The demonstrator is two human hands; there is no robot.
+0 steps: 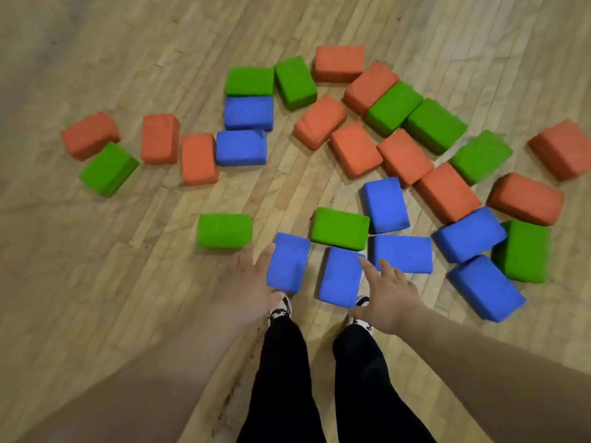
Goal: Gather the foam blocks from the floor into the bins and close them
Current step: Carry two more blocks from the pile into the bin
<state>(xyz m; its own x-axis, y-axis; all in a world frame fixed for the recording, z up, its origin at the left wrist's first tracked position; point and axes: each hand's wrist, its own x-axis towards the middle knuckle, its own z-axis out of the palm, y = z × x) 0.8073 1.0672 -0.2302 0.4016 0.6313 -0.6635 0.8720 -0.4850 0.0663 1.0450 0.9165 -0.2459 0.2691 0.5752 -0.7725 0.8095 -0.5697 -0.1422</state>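
Note:
Several foam blocks in orange, green and blue lie scattered over the wooden floor (96, 282). Just ahead of my feet sit two blue blocks side by side: one (289, 262) on the left, one (340, 276) on the right. My left hand (246, 282) is spread open at the left edge of the left blue block, fingers straight. My right hand (388, 295) is open too, its fingers reaching over the right edge of the right blue block. Neither hand holds anything. No bin is in view.
A green block (224, 231) lies left of my left hand and another green block (340, 228) sits just beyond the two blue ones. More blue blocks (401, 253) crowd the right side. My legs and shoes (281, 310) stand at the bottom.

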